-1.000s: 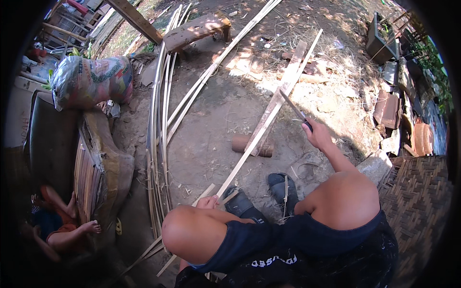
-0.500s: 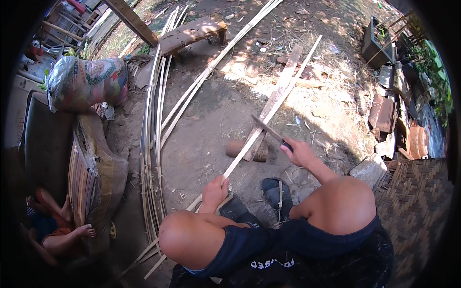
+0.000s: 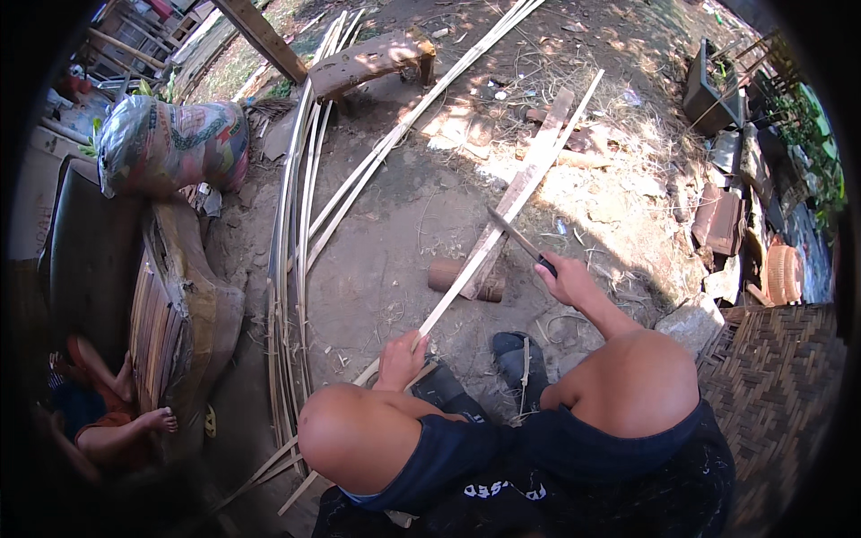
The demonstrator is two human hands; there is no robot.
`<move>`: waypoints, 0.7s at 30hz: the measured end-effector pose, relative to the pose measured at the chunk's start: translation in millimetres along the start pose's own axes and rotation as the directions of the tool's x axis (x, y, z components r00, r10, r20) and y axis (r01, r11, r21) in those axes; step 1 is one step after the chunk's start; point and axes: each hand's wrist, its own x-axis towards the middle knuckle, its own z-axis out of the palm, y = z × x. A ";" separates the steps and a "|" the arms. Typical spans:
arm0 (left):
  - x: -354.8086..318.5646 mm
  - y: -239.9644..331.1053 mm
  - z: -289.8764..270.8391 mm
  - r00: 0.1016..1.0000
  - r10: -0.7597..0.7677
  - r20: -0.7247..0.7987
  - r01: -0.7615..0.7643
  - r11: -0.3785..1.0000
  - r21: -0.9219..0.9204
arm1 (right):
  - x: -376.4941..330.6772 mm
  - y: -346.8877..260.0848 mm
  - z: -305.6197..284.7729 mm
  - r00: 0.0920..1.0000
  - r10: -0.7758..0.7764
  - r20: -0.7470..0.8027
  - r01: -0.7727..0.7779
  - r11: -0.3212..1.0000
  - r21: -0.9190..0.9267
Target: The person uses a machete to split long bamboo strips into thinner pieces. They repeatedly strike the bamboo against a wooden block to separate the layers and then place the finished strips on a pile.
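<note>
Two hands working over bare dirt ground: left hand gripping bamboo strip, right hand clutching knife; patterned stuffed sack lying upper left.

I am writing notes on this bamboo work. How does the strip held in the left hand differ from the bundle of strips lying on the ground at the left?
The held strip is single and straight, propped on a short log and gripped by the left hand; the bundle of strips is many, lying loose in a curve on the dirt. The knife in the right hand meets only the held strip. Both are long, thin and pale.
</note>
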 end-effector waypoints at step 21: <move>-31.4 -44.5 2.5 0.952 -0.131 0.277 0.196 0.955 -0.221 | -9.5 -22.3 12.7 0.994 -0.105 0.029 0.107 0.992 -0.068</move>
